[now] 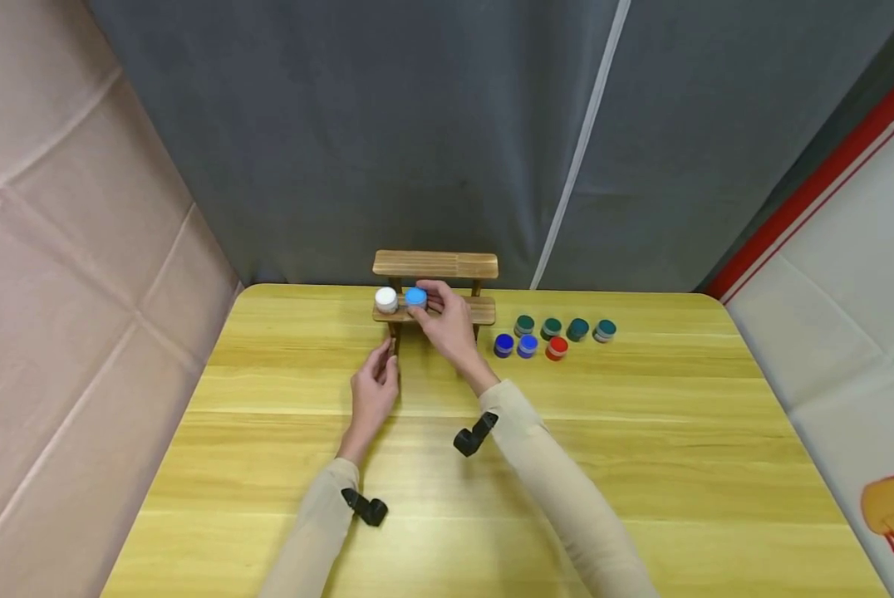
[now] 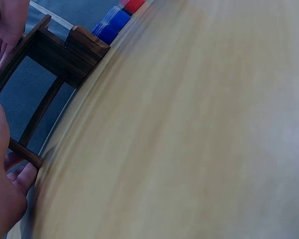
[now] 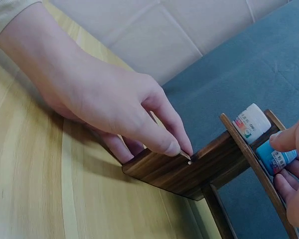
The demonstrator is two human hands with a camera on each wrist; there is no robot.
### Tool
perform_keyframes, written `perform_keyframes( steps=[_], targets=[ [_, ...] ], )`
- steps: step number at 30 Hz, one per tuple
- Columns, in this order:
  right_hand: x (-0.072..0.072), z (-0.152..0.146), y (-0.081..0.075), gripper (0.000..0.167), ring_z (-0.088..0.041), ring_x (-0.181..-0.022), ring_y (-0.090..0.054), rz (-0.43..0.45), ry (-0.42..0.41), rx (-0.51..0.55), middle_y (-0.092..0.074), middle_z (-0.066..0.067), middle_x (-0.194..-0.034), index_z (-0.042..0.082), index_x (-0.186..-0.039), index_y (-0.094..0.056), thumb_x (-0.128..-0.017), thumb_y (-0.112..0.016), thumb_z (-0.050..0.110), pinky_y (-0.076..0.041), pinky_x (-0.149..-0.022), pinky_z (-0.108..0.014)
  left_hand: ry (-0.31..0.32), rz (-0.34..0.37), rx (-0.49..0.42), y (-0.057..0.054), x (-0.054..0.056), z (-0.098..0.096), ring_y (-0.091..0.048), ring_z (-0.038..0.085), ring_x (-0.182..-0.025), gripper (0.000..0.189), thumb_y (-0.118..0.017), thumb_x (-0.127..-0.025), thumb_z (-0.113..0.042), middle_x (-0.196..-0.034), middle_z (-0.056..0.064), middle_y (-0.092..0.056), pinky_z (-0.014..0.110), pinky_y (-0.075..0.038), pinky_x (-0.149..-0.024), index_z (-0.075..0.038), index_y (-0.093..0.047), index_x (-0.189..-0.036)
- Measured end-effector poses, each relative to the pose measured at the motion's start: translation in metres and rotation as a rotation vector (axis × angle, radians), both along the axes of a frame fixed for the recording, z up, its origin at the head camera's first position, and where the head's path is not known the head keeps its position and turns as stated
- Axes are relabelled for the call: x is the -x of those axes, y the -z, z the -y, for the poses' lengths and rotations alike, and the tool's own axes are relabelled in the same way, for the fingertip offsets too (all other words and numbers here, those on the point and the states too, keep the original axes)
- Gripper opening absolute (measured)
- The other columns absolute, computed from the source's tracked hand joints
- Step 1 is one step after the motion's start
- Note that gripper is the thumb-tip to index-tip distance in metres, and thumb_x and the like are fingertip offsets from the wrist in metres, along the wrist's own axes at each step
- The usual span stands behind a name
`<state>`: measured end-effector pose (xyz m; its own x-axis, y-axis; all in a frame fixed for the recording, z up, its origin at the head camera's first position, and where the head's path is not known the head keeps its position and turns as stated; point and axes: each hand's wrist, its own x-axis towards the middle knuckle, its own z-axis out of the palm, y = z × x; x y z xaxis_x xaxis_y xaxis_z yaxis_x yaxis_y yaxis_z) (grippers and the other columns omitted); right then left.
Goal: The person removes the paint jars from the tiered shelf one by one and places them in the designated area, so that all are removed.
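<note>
Now the right hand [image 1: 452, 330] pinches a blue jar [image 1: 415, 297], likely light, rigid, best held by its sides; at seven o'clock, the left hand [image 1: 373, 390] grips a wooden stand [image 1: 435, 264].

Bright, even light is falling on the surface [image 1: 671, 448] around the wooden rack [image 1: 435, 264] in the head view, soft shadows spreading in front of it. The left wrist view is looking dimmer, pale glare washing out the surface well apart from the rack, its edge bowing with distortion nearer by. The right wrist view is showing the rack fairly sharply.
</note>
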<state>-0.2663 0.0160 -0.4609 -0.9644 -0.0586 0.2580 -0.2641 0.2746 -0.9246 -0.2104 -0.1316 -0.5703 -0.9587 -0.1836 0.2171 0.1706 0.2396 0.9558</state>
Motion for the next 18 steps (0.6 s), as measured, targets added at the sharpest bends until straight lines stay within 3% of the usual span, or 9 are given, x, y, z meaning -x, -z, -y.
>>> perform_keyframes(
  steps=[10,18],
  targets=[
    [-0.003,-0.017,0.002,0.039,-0.032,-0.121,-0.065,0.009,0.001,0.066,-0.066,-0.019,-0.13,-0.002,-0.128,-0.063,-0.091,-0.074,0.001,-0.056,-0.109,-0.038,0.008,-0.002,-0.009,0.002,0.001,0.0,-0.064,0.035,-0.124,0.038,-0.058,-0.102,-0.006,-0.136,0.022,-0.063,0.021,-0.057,-0.099,-0.006,-0.059,-0.14],
    [-0.007,-0.027,0.002,0.04,-0.03,-0.122,-0.065,0.039,0.004,0.059,-0.066,-0.017,-0.13,-0.001,-0.128,-0.063,-0.09,-0.075,0.002,-0.056,-0.108,-0.034,0.012,-0.005,-0.012,0.004,0.002,0.0,-0.064,0.035,-0.124,0.039,-0.058,-0.102,-0.005,-0.136,0.023,-0.063,0.021,-0.056,-0.099,-0.005,-0.059,-0.14]
  ],
)
